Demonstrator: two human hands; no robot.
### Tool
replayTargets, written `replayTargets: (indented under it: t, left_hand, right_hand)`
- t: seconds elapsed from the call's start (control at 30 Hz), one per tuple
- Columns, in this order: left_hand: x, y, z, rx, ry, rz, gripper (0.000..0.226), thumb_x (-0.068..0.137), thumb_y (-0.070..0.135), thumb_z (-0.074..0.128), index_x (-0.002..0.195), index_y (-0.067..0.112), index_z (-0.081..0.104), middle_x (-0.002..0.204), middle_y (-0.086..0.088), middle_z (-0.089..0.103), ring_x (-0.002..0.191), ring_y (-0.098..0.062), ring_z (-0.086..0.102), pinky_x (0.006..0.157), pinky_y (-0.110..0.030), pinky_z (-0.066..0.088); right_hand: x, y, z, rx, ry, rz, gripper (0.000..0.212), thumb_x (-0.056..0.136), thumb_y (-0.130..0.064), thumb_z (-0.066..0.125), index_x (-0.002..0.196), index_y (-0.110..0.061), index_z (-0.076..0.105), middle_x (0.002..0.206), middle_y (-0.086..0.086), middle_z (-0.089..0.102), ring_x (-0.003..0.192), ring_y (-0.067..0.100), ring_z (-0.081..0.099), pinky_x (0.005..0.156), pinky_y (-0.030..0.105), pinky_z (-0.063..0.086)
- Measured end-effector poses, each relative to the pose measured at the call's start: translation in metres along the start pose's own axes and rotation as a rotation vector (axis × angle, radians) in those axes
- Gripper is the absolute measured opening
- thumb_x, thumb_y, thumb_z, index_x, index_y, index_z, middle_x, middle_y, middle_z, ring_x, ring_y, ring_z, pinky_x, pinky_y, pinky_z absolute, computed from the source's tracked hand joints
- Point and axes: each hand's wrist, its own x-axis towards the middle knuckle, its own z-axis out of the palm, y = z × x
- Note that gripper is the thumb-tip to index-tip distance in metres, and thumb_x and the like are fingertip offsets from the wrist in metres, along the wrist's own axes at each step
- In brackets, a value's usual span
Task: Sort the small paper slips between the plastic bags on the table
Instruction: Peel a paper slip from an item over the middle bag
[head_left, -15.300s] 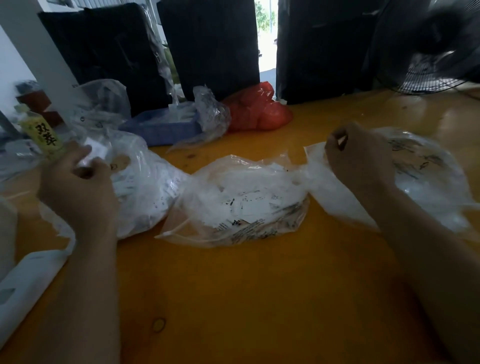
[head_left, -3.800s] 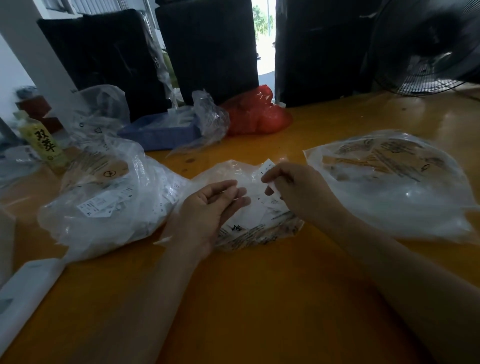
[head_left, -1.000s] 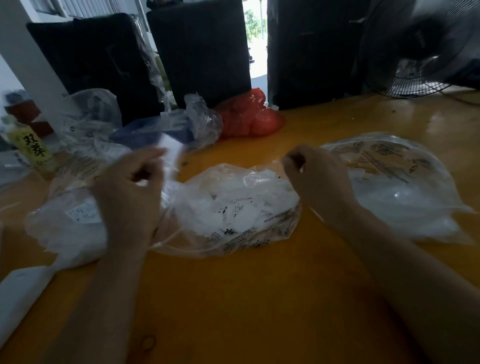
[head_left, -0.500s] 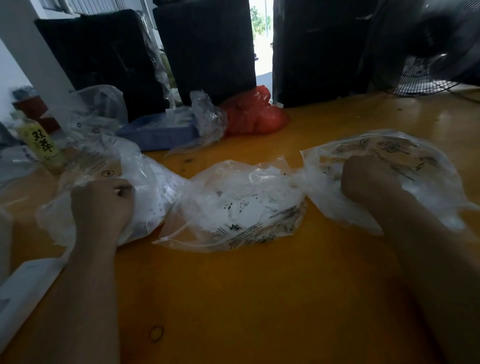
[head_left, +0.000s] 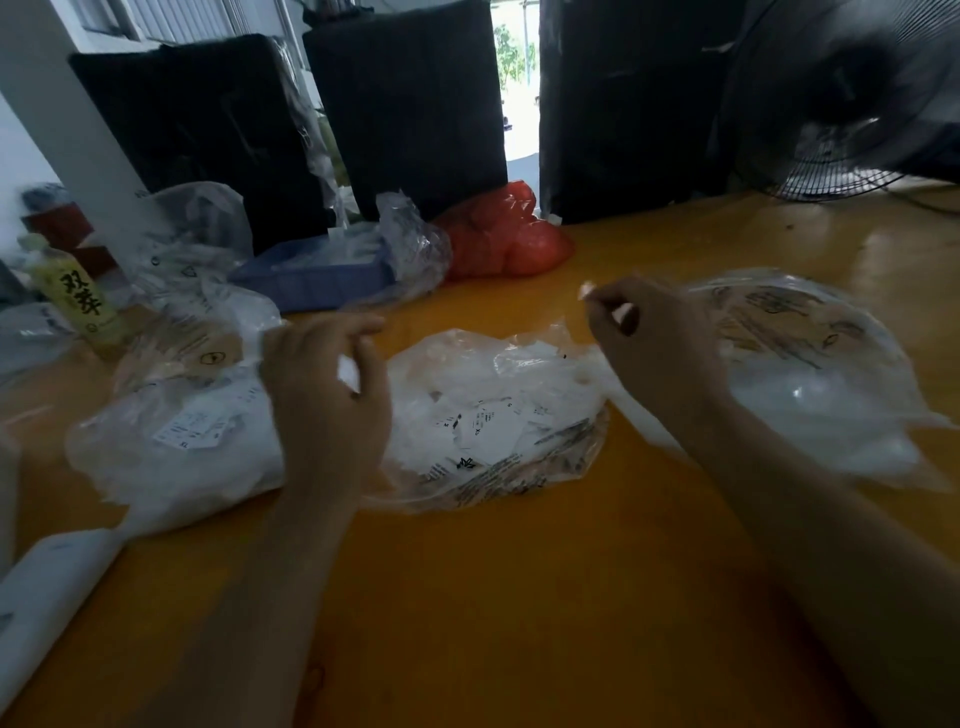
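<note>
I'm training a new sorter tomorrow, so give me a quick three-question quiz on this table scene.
1. True or false: the red bag lies farther from the person than the middle clear bag.
2. Which hand is raised in front of the right clear bag? A: left hand. B: right hand.
3. Fill in: the left hand's fingers pinch a small white ____.
Key: 1 true; 2 B; 3 slip.
</note>
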Motion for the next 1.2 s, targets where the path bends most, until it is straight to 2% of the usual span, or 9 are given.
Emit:
replayTargets:
  t: [0.07,0.17,0.3,0.43,0.57,0.7,0.97,1.07,1.2]
  left_hand:
    - [-0.009,0.015,0.011,-0.218,-0.236,-0.139,0.021,0.109,0.024,0.054,0.123,0.020,0.069,0.118,0.005,0.068,0.102,-0.007,0.061,0.090,-0.032,0.054]
    - [-0.023,0.026,0.024,-0.545,-0.594,-0.381,0.037,0.103,0.050,0.056,0.137,0.037,0.057,0.125,0.019,0.069,0.108,0.005,0.065,0.089,-0.016,0.056]
    - [-0.032,0.026,0.035,-0.827,-0.696,-0.605,0.064,0.083,0.059,0.066,0.139,0.030,0.057,0.120,0.013,0.078,0.110,-0.005,0.072,0.092,-0.028,0.059]
    - [-0.035,0.022,0.040,-0.921,-0.632,-0.719,0.025,0.094,0.035,0.073,0.117,0.029,0.077,0.105,0.005,0.080,0.099,-0.011,0.075,0.079,-0.019,0.059]
    - [-0.034,0.022,0.038,-0.926,-0.590,-0.805,0.015,0.097,0.020,0.073,0.093,0.030,0.084,0.094,0.001,0.080,0.090,-0.013,0.074,0.078,-0.024,0.057]
    - [-0.034,0.025,0.033,-0.838,-0.609,-0.742,0.017,0.098,0.024,0.074,0.087,0.034,0.082,0.091,0.002,0.079,0.081,-0.008,0.073,0.070,-0.020,0.058]
    - [-0.032,0.029,0.032,-1.115,-0.540,-1.007,0.005,0.101,0.012,0.068,0.104,0.008,0.070,0.107,-0.011,0.081,0.099,-0.023,0.080,0.066,-0.019,0.060]
    - [-0.027,0.026,0.031,-1.239,-0.425,-1.131,0.011,0.097,-0.002,0.068,0.106,0.002,0.068,0.109,-0.018,0.080,0.098,-0.027,0.080,0.067,-0.018,0.061]
    - [-0.025,0.020,0.029,-1.206,-0.398,-1.142,0.019,0.096,0.000,0.071,0.112,0.008,0.069,0.110,-0.010,0.081,0.100,-0.022,0.080,0.059,-0.017,0.059]
  right_hand:
    - [-0.010,-0.008,0.011,0.335,-0.109,0.086,0.014,0.098,-0.031,0.066,0.107,-0.024,0.074,0.088,-0.013,0.072,0.075,0.004,0.066,0.071,0.019,0.055]
    - [-0.021,-0.012,0.022,0.782,-0.341,0.265,0.013,0.095,-0.032,0.069,0.101,-0.025,0.079,0.071,0.000,0.065,0.065,0.015,0.057,0.067,0.026,0.050]
    - [-0.022,-0.009,0.032,1.001,-0.553,0.383,0.017,0.097,-0.025,0.067,0.104,-0.015,0.080,0.072,0.009,0.042,0.066,0.018,0.039,0.060,0.031,0.034]
    - [-0.025,-0.008,0.038,1.048,-0.610,0.401,0.018,0.098,-0.021,0.064,0.105,-0.012,0.078,0.081,0.004,0.059,0.065,0.012,0.050,0.057,0.025,0.041]
    - [-0.030,-0.014,0.041,0.886,-0.571,0.344,0.022,0.097,-0.041,0.066,0.105,-0.023,0.077,0.093,0.009,0.070,0.065,0.017,0.054,0.059,0.028,0.046]
    - [-0.034,-0.015,0.042,0.643,-0.495,0.154,0.011,0.097,-0.034,0.068,0.096,-0.025,0.073,0.070,-0.003,0.066,0.055,0.006,0.052,0.056,0.018,0.044]
    - [-0.030,-0.013,0.041,0.310,-0.364,-0.003,0.027,0.101,-0.043,0.059,0.088,-0.023,0.072,0.070,-0.013,0.065,0.057,0.001,0.055,0.053,0.013,0.042]
    - [-0.021,-0.005,0.039,0.040,-0.343,-0.071,0.025,0.102,-0.040,0.058,0.094,-0.022,0.073,0.083,-0.013,0.068,0.069,0.000,0.058,0.066,0.017,0.046]
    - [-0.020,0.005,0.039,-0.175,-0.605,-0.253,0.026,0.095,-0.040,0.068,0.120,-0.034,0.070,0.110,-0.009,0.062,0.095,0.007,0.051,0.092,0.035,0.050]
